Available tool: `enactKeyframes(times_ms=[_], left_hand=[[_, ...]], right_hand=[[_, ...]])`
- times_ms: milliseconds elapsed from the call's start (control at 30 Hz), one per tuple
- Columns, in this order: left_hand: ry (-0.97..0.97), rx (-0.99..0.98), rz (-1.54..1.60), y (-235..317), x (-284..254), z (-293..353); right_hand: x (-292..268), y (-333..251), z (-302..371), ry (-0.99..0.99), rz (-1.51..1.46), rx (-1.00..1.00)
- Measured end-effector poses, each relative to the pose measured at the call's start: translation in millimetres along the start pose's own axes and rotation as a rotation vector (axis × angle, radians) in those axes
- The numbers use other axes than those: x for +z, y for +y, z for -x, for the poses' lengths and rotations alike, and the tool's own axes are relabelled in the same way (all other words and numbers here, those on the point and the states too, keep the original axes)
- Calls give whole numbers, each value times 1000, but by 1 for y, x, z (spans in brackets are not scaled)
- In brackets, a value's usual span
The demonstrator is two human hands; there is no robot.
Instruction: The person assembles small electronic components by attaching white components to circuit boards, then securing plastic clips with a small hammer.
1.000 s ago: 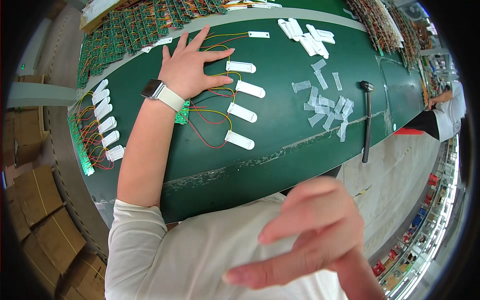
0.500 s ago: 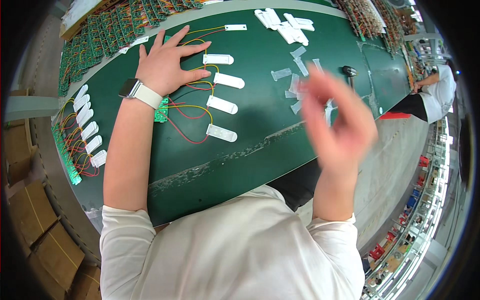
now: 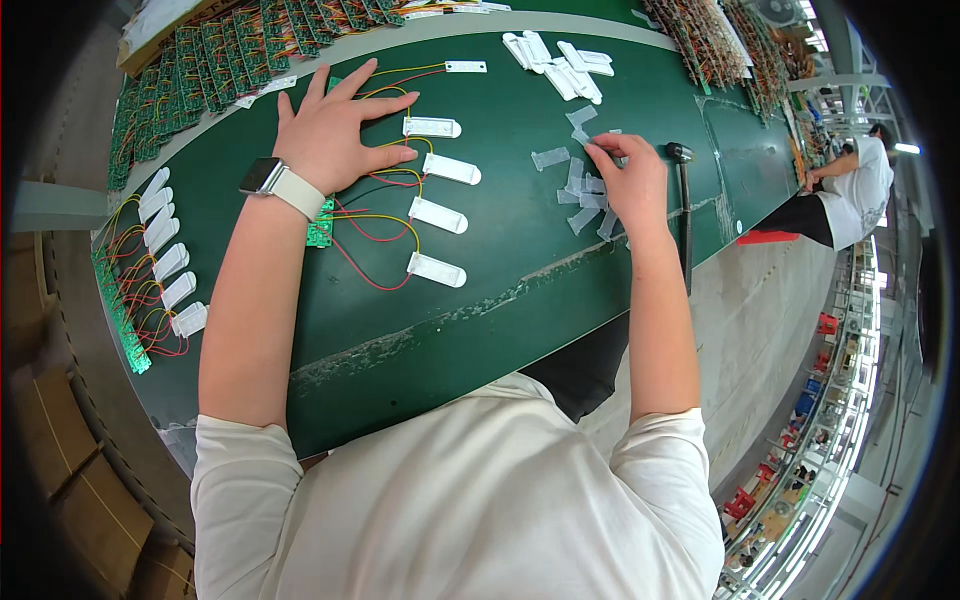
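My left hand [image 3: 330,135] lies flat with fingers spread over a strip of green circuit board [image 3: 320,225], hiding most of it. Red and yellow wires run from the board to several white oblong plastic cases [image 3: 437,215] with rounded ends, lined up right of the hand. A flat white strip [image 3: 466,67] is wired at the far end. On the right, my right hand [image 3: 635,180] is closed in a pinch, its fingertips on a clear plastic strip [image 3: 580,134] at the edge of a scatter of similar clear pieces [image 3: 575,178].
Loose white cases [image 3: 565,65] lie in a pile at the back. A black-headed hammer [image 3: 681,155] rests right of my right hand. Another wired board with white cases [image 3: 165,240] lies far left. Stacked circuit boards [image 3: 220,75] line the back. A person [image 3: 850,185] sits at right.
My right hand, blurred earlier, has moved down and away from me onto the clear plastic pieces, its fingers pinching. My left hand stays spread on the board.
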State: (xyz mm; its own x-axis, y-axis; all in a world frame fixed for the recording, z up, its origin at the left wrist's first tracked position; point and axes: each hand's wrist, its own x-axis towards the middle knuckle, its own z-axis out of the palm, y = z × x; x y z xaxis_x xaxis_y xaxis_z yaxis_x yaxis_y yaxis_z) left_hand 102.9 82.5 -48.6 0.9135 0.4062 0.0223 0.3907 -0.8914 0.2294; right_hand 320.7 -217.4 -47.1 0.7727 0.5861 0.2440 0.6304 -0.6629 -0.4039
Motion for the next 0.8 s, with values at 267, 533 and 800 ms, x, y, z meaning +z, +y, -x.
enactKeyframes(times_ms=[267,533,800], left_hand=[[-5,-1,14,-2,0,2],[-12,4,6,3,-6,3],[-28,-16,33,5,-7,5]], right_hand=[[-21,-5,-8,-221,-73,150],[-13,13,10,-31,55,-138],[-13,4,26,170,344,-513]])
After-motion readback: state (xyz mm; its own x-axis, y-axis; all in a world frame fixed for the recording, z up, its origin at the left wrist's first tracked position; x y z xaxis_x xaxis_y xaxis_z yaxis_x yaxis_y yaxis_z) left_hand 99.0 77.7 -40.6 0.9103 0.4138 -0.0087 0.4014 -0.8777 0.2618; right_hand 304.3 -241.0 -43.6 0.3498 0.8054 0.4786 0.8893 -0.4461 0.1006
